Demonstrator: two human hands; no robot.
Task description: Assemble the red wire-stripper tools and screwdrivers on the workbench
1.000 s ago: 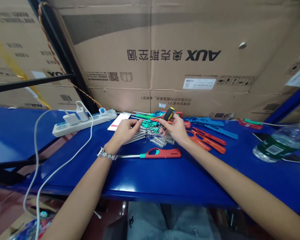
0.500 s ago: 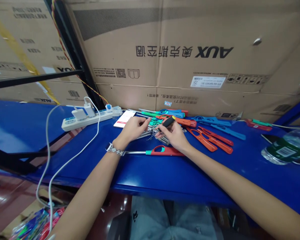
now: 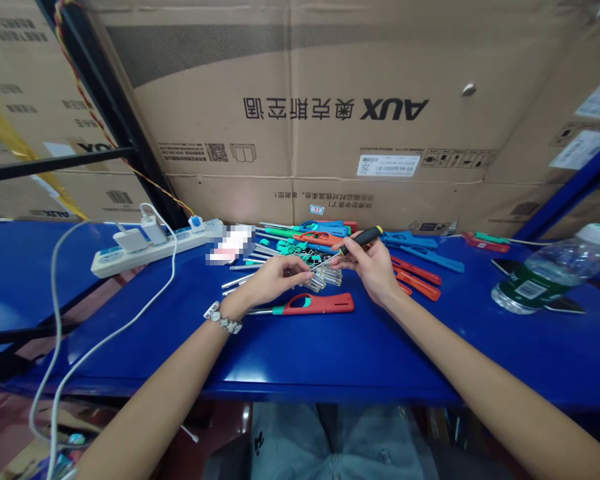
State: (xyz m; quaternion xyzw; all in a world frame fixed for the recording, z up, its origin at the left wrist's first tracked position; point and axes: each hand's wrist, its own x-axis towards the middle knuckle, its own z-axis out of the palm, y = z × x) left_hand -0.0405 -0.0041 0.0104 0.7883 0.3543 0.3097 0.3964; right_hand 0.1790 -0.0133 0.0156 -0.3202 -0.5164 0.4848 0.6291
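Note:
My right hand (image 3: 380,273) is closed around the black and yellow handle of a screwdriver (image 3: 363,240). Its thin shaft slants down to the left, and the tip meets the fingertips of my left hand (image 3: 274,279). Thumb and forefinger of that hand are pinched together at the tip; whatever small thing they hold is hidden. Just below both hands lies a red gas lighter (image 3: 327,304) with a metal tube and a green trigger. Clear plastic fuel tanks (image 3: 323,277) and small green parts (image 3: 293,247) are heaped behind the hands.
Orange lighter shells (image 3: 420,287) and blue shells (image 3: 445,259) lie to the right. A plastic bottle (image 3: 535,277) stands tilted beyond them. At left are a white power strip (image 3: 135,250) with cables and a blurred phone-like object (image 3: 230,245). Cardboard boxes (image 3: 305,80) wall off the back.
The view has shifted to the right. My hands have come together at the screwdriver's tip, and its shaft now shows. The red lighter's handle has come clear of my right forearm.

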